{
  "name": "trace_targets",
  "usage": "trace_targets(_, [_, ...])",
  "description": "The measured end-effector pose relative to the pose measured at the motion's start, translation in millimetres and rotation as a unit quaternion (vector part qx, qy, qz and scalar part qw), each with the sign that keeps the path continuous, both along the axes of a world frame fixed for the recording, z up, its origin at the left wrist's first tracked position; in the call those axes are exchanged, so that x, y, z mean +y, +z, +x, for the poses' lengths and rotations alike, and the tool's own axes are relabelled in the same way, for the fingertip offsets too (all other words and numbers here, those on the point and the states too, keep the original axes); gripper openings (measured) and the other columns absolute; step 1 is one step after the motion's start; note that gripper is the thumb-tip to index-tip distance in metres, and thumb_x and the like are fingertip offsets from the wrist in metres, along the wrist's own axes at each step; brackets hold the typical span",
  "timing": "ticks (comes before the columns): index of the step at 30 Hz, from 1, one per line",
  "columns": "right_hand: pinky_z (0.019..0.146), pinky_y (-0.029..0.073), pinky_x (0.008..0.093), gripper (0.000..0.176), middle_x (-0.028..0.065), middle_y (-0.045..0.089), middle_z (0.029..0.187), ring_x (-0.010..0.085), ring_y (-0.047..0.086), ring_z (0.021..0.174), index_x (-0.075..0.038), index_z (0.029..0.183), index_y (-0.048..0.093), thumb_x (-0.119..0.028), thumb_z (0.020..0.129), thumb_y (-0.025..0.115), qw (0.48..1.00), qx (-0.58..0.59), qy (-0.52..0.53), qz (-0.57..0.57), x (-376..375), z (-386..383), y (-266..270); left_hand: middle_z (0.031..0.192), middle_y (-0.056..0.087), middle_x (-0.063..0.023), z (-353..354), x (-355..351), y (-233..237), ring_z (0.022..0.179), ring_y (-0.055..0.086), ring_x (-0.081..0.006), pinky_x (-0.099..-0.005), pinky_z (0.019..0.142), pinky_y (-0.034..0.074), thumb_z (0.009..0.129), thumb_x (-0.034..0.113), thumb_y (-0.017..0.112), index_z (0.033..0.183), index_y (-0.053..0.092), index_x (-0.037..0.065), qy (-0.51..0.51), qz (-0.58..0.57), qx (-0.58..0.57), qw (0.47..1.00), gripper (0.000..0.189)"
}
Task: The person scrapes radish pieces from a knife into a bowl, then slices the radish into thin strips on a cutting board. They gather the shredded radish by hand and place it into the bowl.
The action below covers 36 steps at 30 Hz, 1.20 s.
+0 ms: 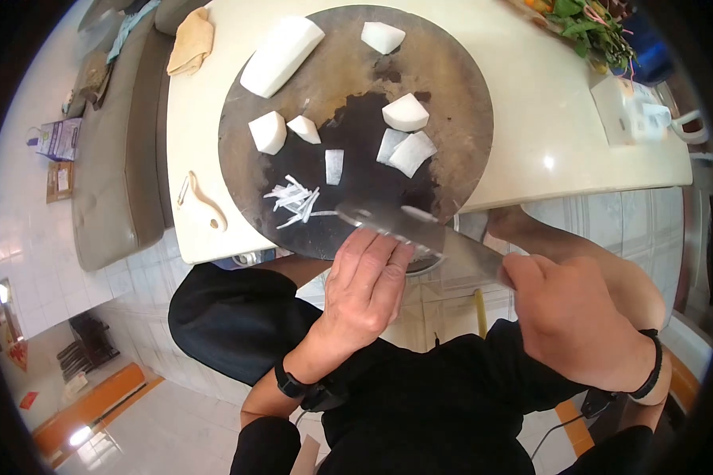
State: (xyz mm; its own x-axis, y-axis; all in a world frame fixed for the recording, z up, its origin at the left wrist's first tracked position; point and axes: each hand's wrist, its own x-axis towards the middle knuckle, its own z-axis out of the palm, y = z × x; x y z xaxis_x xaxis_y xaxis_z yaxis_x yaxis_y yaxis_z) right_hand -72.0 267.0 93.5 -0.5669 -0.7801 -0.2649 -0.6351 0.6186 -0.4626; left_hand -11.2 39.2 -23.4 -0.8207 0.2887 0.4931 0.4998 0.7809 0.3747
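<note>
My right hand [566, 313] is wrapped round the handle of a kitchen knife [451, 245], whose blade is blurred and points left over the near edge of a round cutting board [459, 71]. Against the blade, my left hand [364, 277] presses its bent fingers down; what lies beneath the fingertips is hidden. Left of the blade lies a small pile of thin white radish strips [293, 199]. A single flat radish slice [334, 167] rests above it, and two overlapping slices [410, 153] lie to the right beneath a radish chunk [405, 112].
A long peeled radish piece [283, 57] and more chunks [268, 132] sit on the board's far part. A peeler [202, 204] and a folded cloth [192, 41] lie on the table's left. Leafy greens [590, 28] and a white box [630, 111] are at right.
</note>
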Motion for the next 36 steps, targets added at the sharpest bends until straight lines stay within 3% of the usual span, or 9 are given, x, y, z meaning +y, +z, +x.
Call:
trace_targets(8, [0.05,0.045,0.04,0.027,0.013,0.056,0.074,0.0297,0.06,0.06,0.003,0.092,0.051,0.0,0.068,0.064,0.999,-0.022,-0.012,0.027,7,8,8,0.096,0.06,-0.0178,5,-2,-1,0.095,0.06,-0.0368,-0.0489,0.083,0.05,0.059,-0.005,0.068,0.088,0.067,-0.007,-0.013,0.006,-0.009,1.0,0.03])
trace_targets(13, [0.05,0.046,0.0395,0.029,0.0157,0.055,0.07,0.0299,0.061,0.06,0.007,0.091,0.051,-0.001,0.067,0.066,0.997,-0.036,0.05,0.043,-1,-4,13,0.095,0.061,-0.0175,5,-2,-4,0.091,0.06,-0.0364,-0.0486,0.083,0.05,0.06,-0.005,0.067,0.087,0.067,-0.007,-0.009,0.0,0.005,1.0,0.027])
trace_targets(17, [0.05,0.046,0.0392,0.029,0.0148,0.055,0.069,0.031,0.061,0.06,0.007,0.09,0.051,-0.002,0.067,0.067,0.996,-0.012,0.043,0.081,-11,1,1,0.096,0.061,-0.0178,8,-2,-4,0.091,0.06,-0.036,-0.0468,0.083,0.05,0.059,-0.005,0.067,0.089,0.067,-0.007,-0.002,0.004,-0.005,1.0,0.03])
trace_targets(19, [0.051,0.041,0.0412,0.023,0.0147,0.055,0.071,0.0355,0.057,0.064,0.0,0.092,0.051,0.005,0.071,0.06,0.999,-0.03,-0.024,0.016,-8,1,-4,0.098,0.062,-0.0185,7,-3,-6,0.093,0.061,-0.036,-0.0459,0.084,0.051,0.058,-0.004,0.067,0.091,0.067,-0.008,-0.006,0.006,0.003,1.0,0.033])
trace_targets(22, [0.052,0.046,0.0399,0.028,0.013,0.058,0.072,0.0322,0.061,0.06,0.005,0.091,0.051,-0.001,0.068,0.067,1.0,-0.016,-0.006,0.003,-4,0,-2,0.097,0.062,-0.0191,5,-4,-4,0.094,0.06,-0.0361,-0.0467,0.085,0.051,0.058,-0.003,0.068,0.093,0.067,-0.008,-0.008,0.015,-0.001,1.0,0.035])
trace_targets(36, [0.052,0.047,0.0387,0.027,0.0153,0.057,0.072,0.0304,0.062,0.058,0.005,0.087,0.051,-0.001,0.066,0.067,0.998,-0.011,0.034,0.046,-12,-1,6,0.097,0.061,-0.0179,8,-4,-6,0.092,0.06,-0.0344,-0.0442,0.083,0.05,0.063,-0.006,0.068,0.091,0.067,-0.008,-0.015,0.005,0.002,1.0,0.028])
